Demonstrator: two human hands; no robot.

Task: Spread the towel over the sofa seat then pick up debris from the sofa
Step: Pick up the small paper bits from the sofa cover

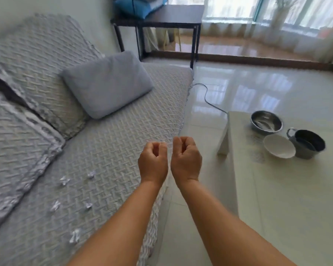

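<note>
Hands first: your left hand (pixel 153 160) and right hand (pixel 186 158) sit side by side, each grip curled and pinching the front edge of the grey towel (pixel 108 150). It lies flat over the sofa seat. Small white bits of debris (pixel 64 181) rest on it. A grey pillow (pixel 108 83) sits farther back.

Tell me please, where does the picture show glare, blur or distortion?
Head view: strong daylight from the window washes out the top right and glares on the glossy floor; motion blur softens the sofa cover, both hands and the paper scraps; the wide lens bends the sofa's edge.
</note>
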